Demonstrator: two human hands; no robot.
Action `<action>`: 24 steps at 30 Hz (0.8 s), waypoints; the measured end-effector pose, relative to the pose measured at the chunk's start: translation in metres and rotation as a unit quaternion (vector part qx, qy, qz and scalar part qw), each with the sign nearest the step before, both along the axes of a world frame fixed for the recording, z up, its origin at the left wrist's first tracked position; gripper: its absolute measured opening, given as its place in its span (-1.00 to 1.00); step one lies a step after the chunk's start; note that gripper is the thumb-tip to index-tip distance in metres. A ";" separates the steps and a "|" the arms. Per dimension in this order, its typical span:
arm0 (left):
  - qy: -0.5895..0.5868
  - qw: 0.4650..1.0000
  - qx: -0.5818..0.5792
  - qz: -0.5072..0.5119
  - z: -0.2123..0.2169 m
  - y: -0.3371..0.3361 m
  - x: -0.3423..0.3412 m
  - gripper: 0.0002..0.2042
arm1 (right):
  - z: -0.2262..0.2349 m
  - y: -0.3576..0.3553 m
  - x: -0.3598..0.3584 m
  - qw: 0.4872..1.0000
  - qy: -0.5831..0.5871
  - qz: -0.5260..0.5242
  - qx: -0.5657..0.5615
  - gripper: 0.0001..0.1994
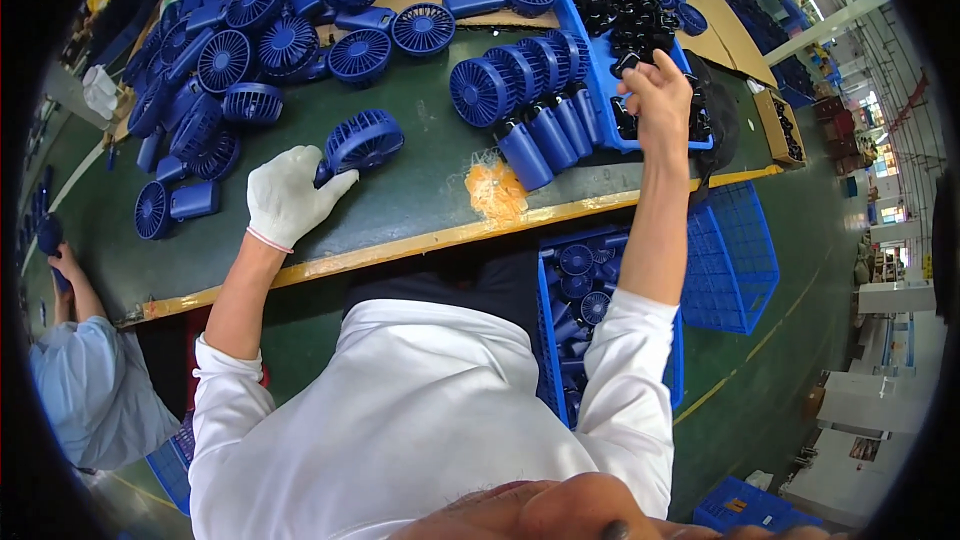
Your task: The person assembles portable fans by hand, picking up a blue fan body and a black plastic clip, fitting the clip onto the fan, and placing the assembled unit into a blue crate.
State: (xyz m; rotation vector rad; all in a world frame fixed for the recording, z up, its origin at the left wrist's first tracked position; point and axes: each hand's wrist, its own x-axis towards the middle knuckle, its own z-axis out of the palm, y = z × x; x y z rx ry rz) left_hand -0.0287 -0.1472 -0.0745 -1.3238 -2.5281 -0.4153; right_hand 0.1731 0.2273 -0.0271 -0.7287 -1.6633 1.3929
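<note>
My left hand (290,195), in a white glove, grips a blue handheld fan (365,142) by its handle end, just above the green worktop. The fan's round caged head points away to the right. My right hand (657,100) is bare and reaches over a blue tray (565,15) of small black parts (625,15). Its thumb and fingers are drawn together close to one black part; whether they hold it is hidden. Between my hands, several blue fans (485,92) stand in a neat row beside the tray, with black pieces on their handles.
Many loose blue fans (280,40) are heaped along the far and left side. Orange scraps (496,190) lie near the table's yellow edge (400,250). Below are a crate of fans (545,340) and an empty blue crate (735,255). Another person (95,380) works at the left.
</note>
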 end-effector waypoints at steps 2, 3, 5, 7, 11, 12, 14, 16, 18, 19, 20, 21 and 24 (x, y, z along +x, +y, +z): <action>-0.075 0.996 0.040 0.036 -0.001 -0.004 -0.003 -0.54 | 0.003 -0.053 -0.002 0.997 0.061 0.040 -0.020 -0.32; -0.130 0.987 0.080 0.057 -0.006 -0.006 -0.008 -0.52 | 0.003 -0.078 -0.002 0.991 0.117 0.062 -0.037 -0.53; -0.453 0.841 0.285 0.076 -0.013 -0.005 -0.005 -0.51 | 0.004 -0.125 -0.006 0.984 0.149 0.076 -0.065 -0.90; -0.587 0.678 0.438 0.063 -0.009 0.006 0.016 -0.59 | -0.012 -0.153 -0.009 0.981 0.115 0.138 -0.076 -0.96; -0.650 0.611 0.449 -0.045 -0.004 0.023 0.048 -0.70 | -0.032 -0.213 -0.018 0.962 0.177 0.164 -0.127 -0.79; -0.646 0.609 0.454 -0.076 -0.002 0.027 0.056 -0.71 | -0.036 -0.221 -0.020 0.956 0.185 0.195 -0.119 -0.75; -0.649 0.613 0.446 -0.063 0.000 0.026 0.068 -0.70 | -0.038 -0.239 -0.022 0.951 0.182 0.208 -0.141 -0.77; -0.626 0.630 0.442 -0.127 -0.002 0.022 0.073 -0.68 | -0.039 -0.253 -0.025 0.934 0.206 0.243 -0.162 -0.76; -0.451 0.812 0.345 -0.135 0.001 0.024 0.073 -0.64 | -0.049 -0.258 -0.026 0.944 0.201 0.215 -0.149 -0.80; -0.438 0.842 0.303 -0.089 0.006 0.024 0.076 -0.63 | -0.053 -0.257 -0.031 0.952 0.203 0.198 -0.113 -0.83; -0.451 0.845 0.275 -0.088 0.013 0.021 0.077 -0.61 | -0.055 -0.257 -0.031 0.955 0.209 0.193 -0.081 -0.91; -0.451 0.845 0.274 -0.087 0.014 0.021 0.078 -0.61 | -0.056 -0.258 -0.029 0.956 0.197 0.182 -0.115 -0.93; -0.401 0.875 0.262 -0.074 0.023 0.025 0.081 -0.69 | -0.057 -0.254 -0.026 0.955 0.181 0.168 -0.166 -0.77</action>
